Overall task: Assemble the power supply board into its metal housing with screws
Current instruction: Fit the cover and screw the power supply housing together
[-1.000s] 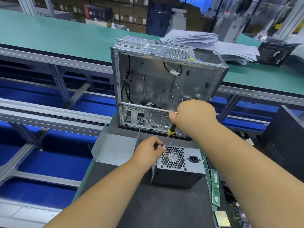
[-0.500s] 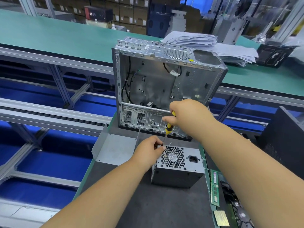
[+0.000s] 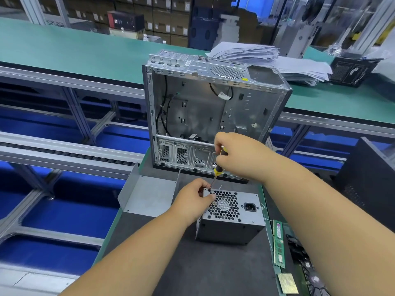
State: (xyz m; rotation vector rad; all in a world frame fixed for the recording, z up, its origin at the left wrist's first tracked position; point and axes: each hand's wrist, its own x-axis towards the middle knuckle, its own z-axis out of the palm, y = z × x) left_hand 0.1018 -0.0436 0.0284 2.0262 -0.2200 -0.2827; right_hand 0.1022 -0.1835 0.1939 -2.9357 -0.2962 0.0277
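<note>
A grey power supply unit point(image 3: 232, 218) with a honeycomb fan grille and a black socket stands on the dark mat. My left hand point(image 3: 193, 198) grips its upper left corner, thumb on the grille. My right hand point(image 3: 239, 155) holds a yellow and black screwdriver point(image 3: 218, 167) upright, its tip resting at the top left corner hole of the unit. Just behind stands an open, empty silver computer case point(image 3: 213, 112) with black cables inside.
A bent grey metal cover point(image 3: 149, 195) lies left of the unit. Green memory sticks point(image 3: 279, 244) and a chip point(image 3: 287, 283) sit at the right mat edge. A black panel point(image 3: 367, 180) stands at right. Paper stacks point(image 3: 277, 60) lie on the green bench behind.
My right hand has moved slightly left and lowered the screwdriver, bringing its tip onto the unit's top left corner. My left hand has kept its hold there.
</note>
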